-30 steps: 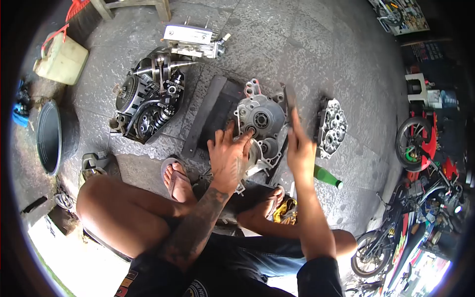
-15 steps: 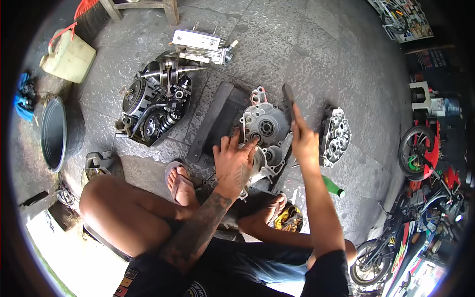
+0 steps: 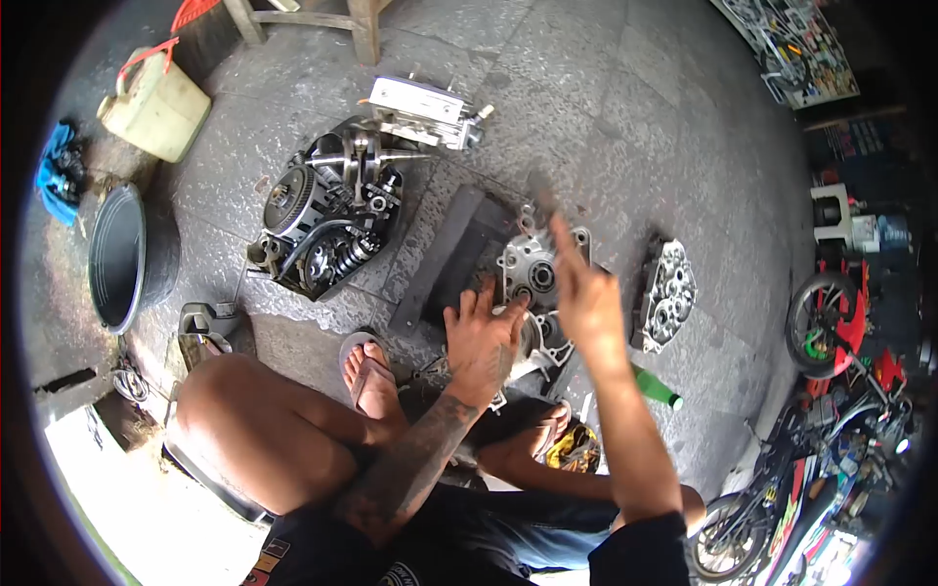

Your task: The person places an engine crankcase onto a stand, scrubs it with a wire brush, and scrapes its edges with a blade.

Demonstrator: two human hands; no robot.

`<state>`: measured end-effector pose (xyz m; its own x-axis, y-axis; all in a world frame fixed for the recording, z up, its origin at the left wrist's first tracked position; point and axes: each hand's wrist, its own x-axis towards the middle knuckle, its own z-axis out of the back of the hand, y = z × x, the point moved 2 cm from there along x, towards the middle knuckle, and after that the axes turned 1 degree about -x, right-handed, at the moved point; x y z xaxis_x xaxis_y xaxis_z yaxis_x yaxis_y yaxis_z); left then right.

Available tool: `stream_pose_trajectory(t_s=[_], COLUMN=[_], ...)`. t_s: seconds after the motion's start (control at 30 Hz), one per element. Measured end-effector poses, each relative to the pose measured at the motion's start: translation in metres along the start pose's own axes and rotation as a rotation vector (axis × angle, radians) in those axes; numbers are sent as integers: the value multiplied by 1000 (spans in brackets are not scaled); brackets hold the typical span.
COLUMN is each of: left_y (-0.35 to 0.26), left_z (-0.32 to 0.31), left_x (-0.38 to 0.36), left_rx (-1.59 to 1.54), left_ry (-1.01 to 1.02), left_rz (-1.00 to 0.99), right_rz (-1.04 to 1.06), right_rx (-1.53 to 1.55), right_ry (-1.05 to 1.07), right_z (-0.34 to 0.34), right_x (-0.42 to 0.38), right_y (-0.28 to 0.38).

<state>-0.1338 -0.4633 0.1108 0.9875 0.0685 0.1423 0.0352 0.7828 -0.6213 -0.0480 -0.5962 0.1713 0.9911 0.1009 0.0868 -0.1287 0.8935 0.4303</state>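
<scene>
A silver engine casing (image 3: 515, 274) with round bearing seats lies on a dark block (image 3: 457, 234) between my feet. My left hand (image 3: 482, 337) rests at its left edge, fingers apart, the index fingertip by a small round seat; whether it pins a small part is hidden. My right hand (image 3: 589, 298) is closed round a hammer, raised over the casing's right side. Motion smears the hammer head (image 3: 539, 184) above the casing's top end.
Left are an engine half with crankshaft (image 3: 332, 215), a silver cylinder block (image 3: 418, 102), a black bucket (image 3: 119, 259) and a jerrycan (image 3: 156, 104). Right are another casing (image 3: 668, 295), a green bottle (image 3: 657, 388) and motorcycles (image 3: 821, 469). A wooden stool (image 3: 363, 29) stands ahead.
The hammer and my right hand have shifted left over the casing and are blurred. My left hand stays by the same seat. The whole view has shifted slightly.
</scene>
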Motion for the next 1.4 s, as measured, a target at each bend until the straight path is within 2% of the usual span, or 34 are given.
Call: stream_pose_trajectory(t_s=[0.07,0.13,0.17,0.23,0.3,0.37,0.4,0.43,0.53,0.63,0.7,0.8,0.83,0.93,0.97,1.07,1.13,1.23,1.27,1.33,1.4], left_y=[-2,-4,-5,-2,-2,-2,-2,-3,-1,-3,-3,-3,-2,-2,-2,-1,-2,-3,-1,0,-1], left_z=[3,7,11,7,4,6,7,8,7,6,6,9,7,5,4,4,5,3,3,3,4], left_x=[0,1,3,3,1,2,0,2,3,2,3,3,6,1,0,2,1,-1,1,2,0], left_rx=[10,12,16,-8,-15,-13,-10,-40,-85,-59,-54,-39,-58,-69,-45,-9,-20,-39,-31,-41,-26], left_ry=[19,-2,32,36,29,32,52,47,51,42,52,83,46,20,23,32,21,18,10,-14,27], left_rz=[20,-3,-9,-10,-8,15,-1,8,12,21,39,11,12,29,22,38,21,19,18,31,18], right_rz=[-29,-66,-2,-81,30,130,-69,63,-119,124,140,-53,-26,-4,151,69,-118,-113,-89,-7,-108], right_rx=[-48,-14,-43,-100,55,81,139,85,-30,47,31,30,10,-10,35,104,21,-155,-184,20,34], right_ry=[66,-55,-42,56,36,-21,112,14,17,-38,-6,-20,-76,-12,-130,-29,17,-25,-25,-68,50], right_z=[-27,-39,-35,-27,-20,-18,-19,-32,-34,-22,-17,-27,-27,-25,-29,-20,-22,-37,-38,-25,-15], right_x=[-22,19,40,36,-9,-27,-33,-14,42,-19,-46,-12,11,6,-14,-39,1,37,32,-11,-49], right_y=[2,-13,-10,9,18,24,20,11,4,15,22,1,-3,5,3,9,-3,-7,-2,3,-4])
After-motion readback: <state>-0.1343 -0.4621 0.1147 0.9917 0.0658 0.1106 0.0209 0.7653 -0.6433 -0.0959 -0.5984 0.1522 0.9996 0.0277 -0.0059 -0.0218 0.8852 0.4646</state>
